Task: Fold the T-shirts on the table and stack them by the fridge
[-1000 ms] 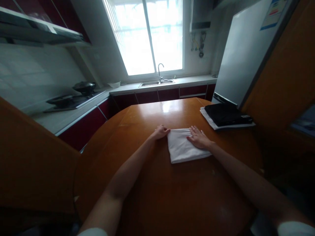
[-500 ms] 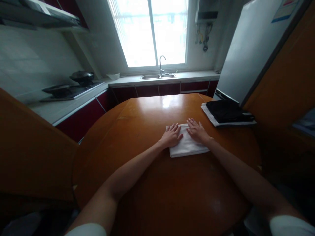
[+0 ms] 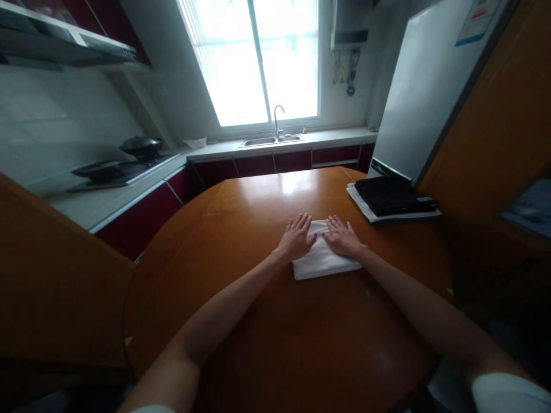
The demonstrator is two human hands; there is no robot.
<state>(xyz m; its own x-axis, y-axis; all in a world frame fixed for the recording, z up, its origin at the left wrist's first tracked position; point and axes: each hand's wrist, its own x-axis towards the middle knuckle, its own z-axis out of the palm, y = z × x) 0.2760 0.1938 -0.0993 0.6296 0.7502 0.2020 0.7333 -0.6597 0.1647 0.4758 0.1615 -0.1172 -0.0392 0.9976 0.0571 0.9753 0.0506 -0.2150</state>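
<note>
A folded piece of white cloth [image 3: 321,261] lies flat on the wooden table [image 3: 241,223]; whether it is a garment I cannot tell. My left hand [image 3: 297,238] is on its left side, fingers stretched out and pointing away from me. On the right part of the cloth rests my right hand [image 3: 343,236], palm down with the fingers extended. Both hands partly cover the cloth, and neither grips it.
Folded black clothing [image 3: 391,195] lies on white folded cloth [image 3: 365,213] at the table's right, beside the fridge [image 3: 413,86]. Beyond the table runs a counter with a sink [image 3: 258,141]. Pans [image 3: 140,146] stand on the stove at left.
The camera view has shifted slightly. My left hand's fingers have straightened and the hand sits a little more upright at the cloth's left edge. My right hand stays on the cloth.
</note>
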